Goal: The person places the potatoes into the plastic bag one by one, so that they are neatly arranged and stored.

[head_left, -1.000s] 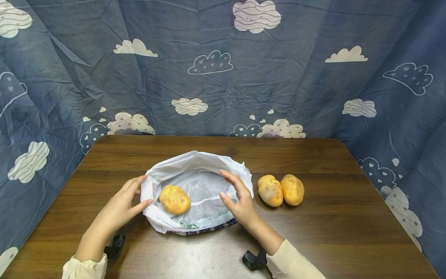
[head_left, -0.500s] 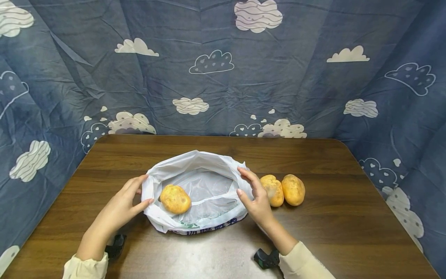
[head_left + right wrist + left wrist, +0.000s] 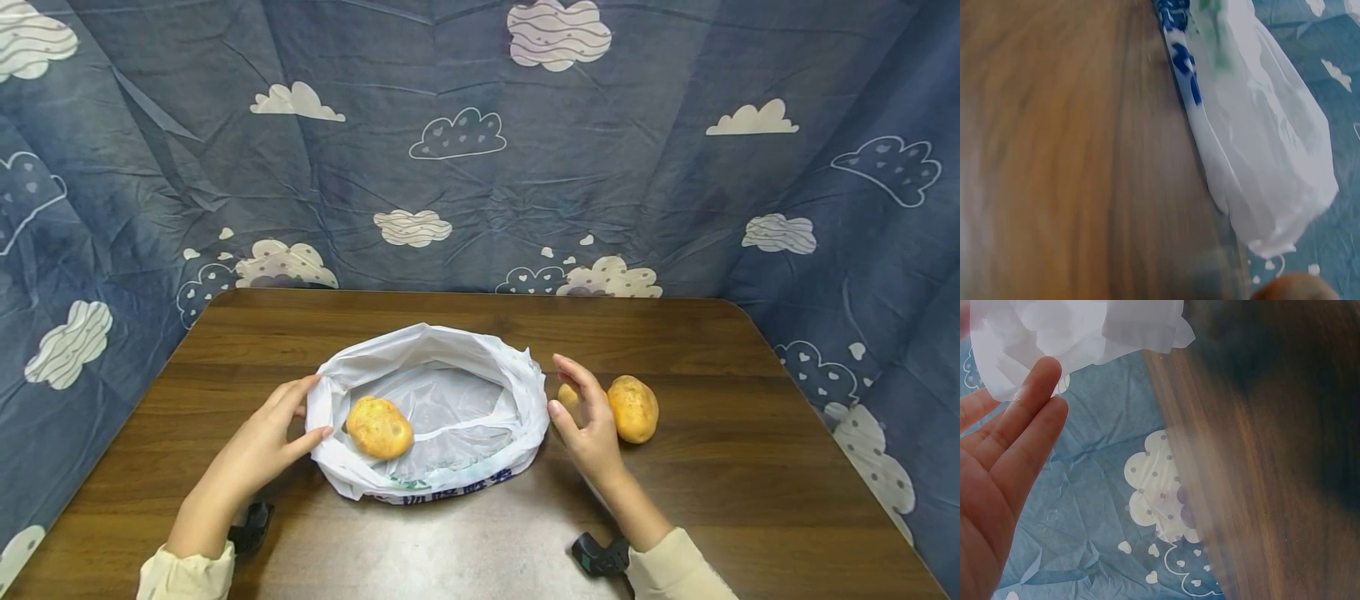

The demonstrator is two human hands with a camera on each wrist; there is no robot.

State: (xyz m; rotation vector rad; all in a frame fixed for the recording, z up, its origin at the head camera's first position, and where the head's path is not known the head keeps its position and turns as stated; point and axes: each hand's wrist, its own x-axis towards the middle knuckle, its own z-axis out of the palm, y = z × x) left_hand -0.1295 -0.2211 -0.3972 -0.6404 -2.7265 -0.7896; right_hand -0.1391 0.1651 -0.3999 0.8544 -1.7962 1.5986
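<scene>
A white plastic bag (image 3: 480, 483) lies on the table with its mouth spread wide and one yellow potato (image 3: 379, 427) inside at the left. My left hand (image 3: 251, 446) holds the bag's left rim, its thumb over the edge. In the left wrist view, the fingers (image 3: 1029, 437) lie against the outside of the bag (image 3: 1072, 331). Just beyond the bag's right side is my right hand (image 3: 596, 429), thumb and fingers apart. It partly hides a potato (image 3: 567, 397) behind it; another potato (image 3: 633, 408) sits right beside that one.
The brown wooden table (image 3: 750, 467) ends at a blue curtain (image 3: 480, 192) with white clouds, hung behind and at both sides. A black wrist device (image 3: 600, 554) shows at the right wrist, another black device (image 3: 251, 527) at the left.
My right hand has moved right, from over the bag's mouth, past its rim, to the potatoes. The left hand stays at the rim, and the potato in the bag lies as before.
</scene>
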